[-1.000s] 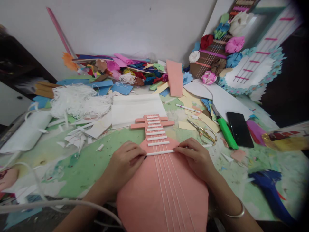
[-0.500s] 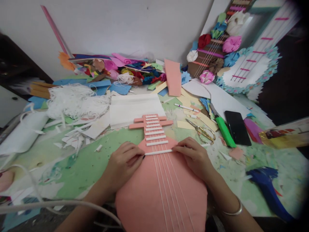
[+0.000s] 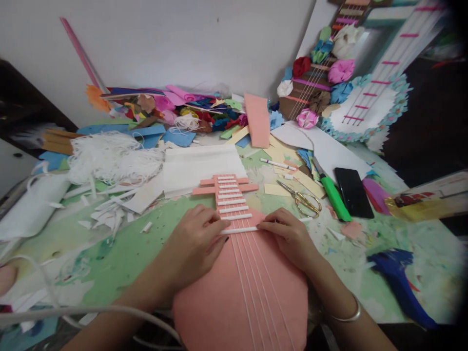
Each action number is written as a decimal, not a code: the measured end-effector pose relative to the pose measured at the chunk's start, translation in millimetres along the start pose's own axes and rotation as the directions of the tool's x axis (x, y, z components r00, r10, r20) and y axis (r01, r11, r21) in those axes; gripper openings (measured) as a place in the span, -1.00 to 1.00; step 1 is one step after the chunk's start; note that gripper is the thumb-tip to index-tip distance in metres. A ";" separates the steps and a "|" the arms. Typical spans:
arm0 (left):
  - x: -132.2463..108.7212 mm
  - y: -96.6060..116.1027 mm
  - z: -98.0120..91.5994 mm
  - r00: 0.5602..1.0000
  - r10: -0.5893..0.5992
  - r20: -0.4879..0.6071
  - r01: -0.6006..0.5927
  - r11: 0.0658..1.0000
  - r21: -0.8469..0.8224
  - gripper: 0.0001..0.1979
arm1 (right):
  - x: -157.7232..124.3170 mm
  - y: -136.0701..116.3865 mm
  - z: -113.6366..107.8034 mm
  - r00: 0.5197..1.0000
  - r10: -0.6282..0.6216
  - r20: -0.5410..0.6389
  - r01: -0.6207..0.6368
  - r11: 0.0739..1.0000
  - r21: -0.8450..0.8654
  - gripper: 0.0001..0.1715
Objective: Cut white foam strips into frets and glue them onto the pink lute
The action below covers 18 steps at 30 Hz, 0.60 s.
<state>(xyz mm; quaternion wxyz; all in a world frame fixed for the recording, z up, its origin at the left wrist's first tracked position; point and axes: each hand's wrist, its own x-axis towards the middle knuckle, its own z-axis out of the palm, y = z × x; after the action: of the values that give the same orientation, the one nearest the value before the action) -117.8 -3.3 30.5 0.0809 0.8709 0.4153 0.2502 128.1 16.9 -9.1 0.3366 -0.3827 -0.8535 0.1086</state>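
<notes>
A pink paper guitar (image 3: pixel 241 287) lies in front of me on the green table, with white strings along its body and several white fret strips up its neck. My left hand (image 3: pixel 193 243) and my right hand (image 3: pixel 288 236) press down the two ends of the lowest white strip (image 3: pixel 239 230), fingers curled and pinched on it. The left fingertips also reach up toward the strip above.
Gold-handled scissors (image 3: pixel 302 200), a green utility knife (image 3: pixel 331 187), a black phone (image 3: pixel 353 192) and a white pen (image 3: pixel 280 164) lie to the right. White paper shreds (image 3: pixel 109 156) and coloured scraps fill the back. Finished paper guitars (image 3: pixel 360 102) lean at the right.
My left hand has slid up and right over the guitar body, its fingers now nearer the neck. The right hand stays on the strip's end.
</notes>
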 end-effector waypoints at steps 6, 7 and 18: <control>32.0 13.1 13.3 0.950 0.208 0.231 -0.224 0.974 0.045 -0.80 | -2.5 3.1 2.4 1.000 -0.009 -0.025 0.010 1.000 0.008 -0.63; 36.3 13.1 17.5 0.940 0.223 0.260 -0.246 0.967 0.059 -0.79 | -3.0 3.8 2.8 1.000 -0.014 -0.026 0.014 1.000 0.011 -0.63; 33.3 3.5 42.9 0.942 0.289 0.173 -0.292 0.956 -0.009 -0.74 | -0.7 -1.9 -0.9 0.998 0.051 -0.033 -0.048 0.997 0.063 -0.70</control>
<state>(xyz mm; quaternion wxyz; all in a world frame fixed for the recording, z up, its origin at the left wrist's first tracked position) -76.1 22.7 7.0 0.0717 0.9415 0.2759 0.1798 127.9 14.9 -7.9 0.3604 -0.3948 -0.8340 0.1369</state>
